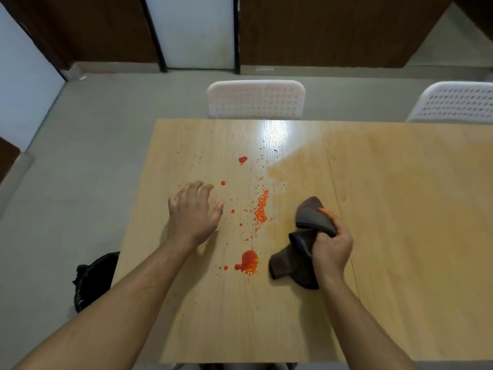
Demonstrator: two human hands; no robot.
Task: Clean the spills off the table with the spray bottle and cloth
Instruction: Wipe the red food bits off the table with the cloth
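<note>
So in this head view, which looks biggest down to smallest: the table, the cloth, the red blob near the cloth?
1. table
2. cloth
3. red blob
All clearly differ.

cloth [306, 228] dark brown | spills [249, 260] orange-red | table [400, 209] light woodgrain | chairs [256, 100] white, perforated

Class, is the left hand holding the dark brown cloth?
No: the right hand grips the dark brown cloth, while the left hand rests open on the light wooden table.
</note>
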